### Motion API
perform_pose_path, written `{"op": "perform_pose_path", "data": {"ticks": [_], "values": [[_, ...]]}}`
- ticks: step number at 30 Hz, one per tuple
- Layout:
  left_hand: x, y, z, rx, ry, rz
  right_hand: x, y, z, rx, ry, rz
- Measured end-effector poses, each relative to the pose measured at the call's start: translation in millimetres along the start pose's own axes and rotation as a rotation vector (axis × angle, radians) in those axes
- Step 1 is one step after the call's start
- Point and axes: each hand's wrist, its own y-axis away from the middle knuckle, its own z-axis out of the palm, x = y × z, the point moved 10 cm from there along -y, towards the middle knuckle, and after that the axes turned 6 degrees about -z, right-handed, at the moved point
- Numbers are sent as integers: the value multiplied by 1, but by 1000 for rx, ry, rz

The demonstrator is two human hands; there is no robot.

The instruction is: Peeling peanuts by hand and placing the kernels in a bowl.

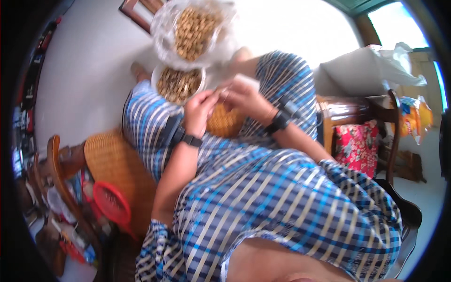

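My left hand (pixel 199 112) and my right hand (pixel 245 98) meet over my lap, fingertips pinched close together. Whatever lies between the fingers is too small to make out. A pale, flat thing (pixel 250 82) shows at the back of my right hand; its kind is unclear. Just beyond my hands, a white bowl (pixel 202 83) holds brown and tan bits that look like peanut shells. Farther off is a container lined with a clear plastic bag (pixel 162 40), full of tan pieces resembling unshelled peanuts (pixel 195 33). Black bands circle both wrists.
Woven wicker seating (pixel 115 157) is under and beside me. At left, a red plastic basket (pixel 112 203) sits near cluttered items. To the right stand a white sack (pixel 352 70), a wooden chair (pixel 393 136) and a red floral cushion (pixel 357 146). A wooden frame (pixel 136 16) lies at the far side.
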Motion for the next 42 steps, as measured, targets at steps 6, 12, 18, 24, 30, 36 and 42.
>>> {"op": "perform_pose_path", "data": {"ticks": [6,12,18,24,30,36,42], "values": [[0,8,-13,32,-15,52,15,1,11,-58,117,-11],[-3,9,-15,-15,-123,83,17,5,15,-107,121,-26],[-1,14,-12,-21,-268,166,20,10,19,-139,141,-14],[-3,15,-15,14,-84,65,22,10,25,-179,186,-20],[-11,9,-12,-58,158,37,20,-1,20,-112,34,-76],[-22,10,-15,-32,155,-20,22,3,17,-74,55,-73],[-20,14,-15,37,130,49,39,4,27,11,-25,22]]}}
